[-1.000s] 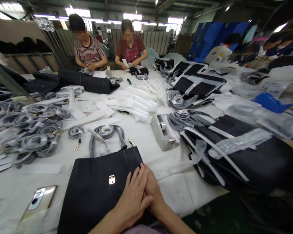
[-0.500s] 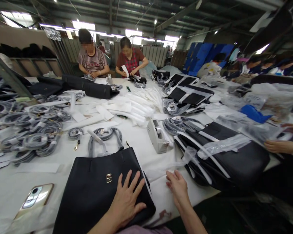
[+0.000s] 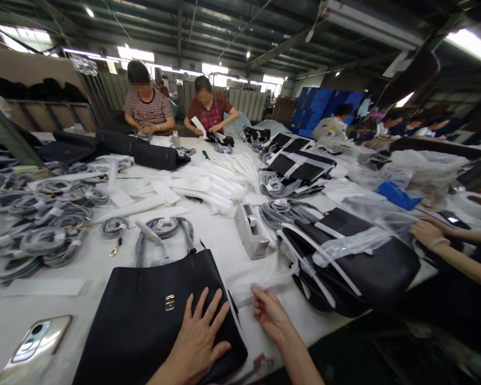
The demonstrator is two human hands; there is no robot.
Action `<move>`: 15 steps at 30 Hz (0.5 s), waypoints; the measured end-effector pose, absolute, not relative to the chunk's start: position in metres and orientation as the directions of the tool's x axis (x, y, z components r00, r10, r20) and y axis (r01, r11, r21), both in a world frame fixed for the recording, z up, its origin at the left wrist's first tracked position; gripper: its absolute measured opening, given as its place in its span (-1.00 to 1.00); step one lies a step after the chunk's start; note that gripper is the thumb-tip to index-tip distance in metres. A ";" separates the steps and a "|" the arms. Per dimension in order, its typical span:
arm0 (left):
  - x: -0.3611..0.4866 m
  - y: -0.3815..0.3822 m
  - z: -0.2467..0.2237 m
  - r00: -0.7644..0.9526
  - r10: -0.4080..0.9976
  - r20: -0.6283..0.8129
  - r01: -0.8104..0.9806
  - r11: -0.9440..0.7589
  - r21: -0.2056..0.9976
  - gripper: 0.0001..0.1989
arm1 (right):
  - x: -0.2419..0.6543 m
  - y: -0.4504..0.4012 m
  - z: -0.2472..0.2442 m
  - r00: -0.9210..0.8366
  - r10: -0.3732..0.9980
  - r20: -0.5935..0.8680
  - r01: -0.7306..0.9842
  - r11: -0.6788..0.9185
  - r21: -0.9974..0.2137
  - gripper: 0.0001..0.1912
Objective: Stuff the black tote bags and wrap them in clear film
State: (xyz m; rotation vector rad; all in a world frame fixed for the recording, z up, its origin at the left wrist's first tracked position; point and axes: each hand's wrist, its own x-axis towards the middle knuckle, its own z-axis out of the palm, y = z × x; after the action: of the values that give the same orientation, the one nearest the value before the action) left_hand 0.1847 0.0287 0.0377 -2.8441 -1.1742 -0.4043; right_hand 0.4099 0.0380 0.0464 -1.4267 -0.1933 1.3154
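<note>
My left hand [image 3: 202, 334] lies flat with spread fingers on the front of a black handbag [image 3: 138, 307], right of its gold-coloured metal emblem [image 3: 169, 302]. The bag lies on the table, its wrapped handles [image 3: 186, 229] pointing away from me. Just right of the bag, my right hand [image 3: 270, 315] has its fingers curled, thumb and forefinger pinched at a translucent plastic strip [image 3: 278, 279]. That strip runs between the handbag and a stack of black bags [image 3: 379, 260]. A grey tape dispenser [image 3: 250, 232] stands beyond my right hand.
Coiled wrapped straps [image 3: 44, 238] pile up at the left, and a phone [image 3: 36, 347] lies at the near left. White foam strips [image 3: 212, 187] cover the table's middle. A co-worker's hands [image 3: 428, 232] handle plastic at the right. Two people [image 3: 148, 109] work across the table.
My right hand has moved left, closer to the handbag, and its fingers have curled in more. The left hand stays flat on the bag. The camera view has shifted slightly.
</note>
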 end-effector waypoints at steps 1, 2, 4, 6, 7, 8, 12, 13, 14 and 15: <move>0.185 0.029 0.037 0.678 0.688 0.258 0.699 -0.712 0.063 -0.22 | 0.407 0.038 0.047 0.344 0.734 -0.586 -0.528 -0.365 -0.767 -0.58; 0.185 0.029 0.037 0.676 0.689 0.262 0.700 -0.712 0.065 -0.22 | 0.405 0.038 0.049 0.329 0.738 -0.589 -0.529 -0.373 -0.762 -0.57; 0.185 0.029 0.037 0.674 0.689 0.267 0.700 -0.711 0.069 -0.22 | 0.402 0.038 0.051 0.306 0.736 -0.604 -0.539 -0.389 -0.747 -0.55; 0.185 0.029 0.037 0.675 0.687 0.270 0.698 -0.713 0.071 -0.22 | 0.401 0.039 0.053 0.286 0.721 -0.631 -0.556 -0.411 -0.722 -0.54; 0.185 0.029 0.036 0.675 0.686 0.270 0.697 -0.714 0.069 -0.22 | 0.399 0.040 0.054 0.282 0.710 -0.645 -0.564 -0.421 -0.711 -0.55; 0.185 0.029 0.036 0.676 0.685 0.271 0.697 -0.714 0.067 -0.22 | 0.397 0.042 0.053 0.282 0.699 -0.657 -0.571 -0.428 -0.700 -0.56; 0.185 0.030 0.037 0.677 0.680 0.284 0.697 -0.715 0.052 -0.24 | 0.386 0.049 0.050 0.300 0.664 -0.685 -0.593 -0.433 -0.679 -0.64; 0.184 0.030 0.038 0.677 0.677 0.289 0.696 -0.717 0.047 -0.24 | 0.384 0.052 0.050 0.312 0.662 -0.682 -0.595 -0.423 -0.683 -0.66; 0.184 0.030 0.038 0.678 0.673 0.296 0.695 -0.718 0.040 -0.24 | 0.385 0.054 0.051 0.331 0.663 -0.671 -0.596 -0.405 -0.694 -0.68; 0.184 0.030 0.038 0.679 0.668 0.304 0.694 -0.719 0.031 -0.24 | 0.388 0.057 0.054 0.359 0.668 -0.652 -0.594 -0.375 -0.711 -0.69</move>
State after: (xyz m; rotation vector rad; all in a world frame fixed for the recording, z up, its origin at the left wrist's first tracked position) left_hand 0.1839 0.0303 0.0384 -2.7986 -1.1374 -0.4531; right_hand 0.3877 0.0569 0.0538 -1.4312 -0.0715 1.3334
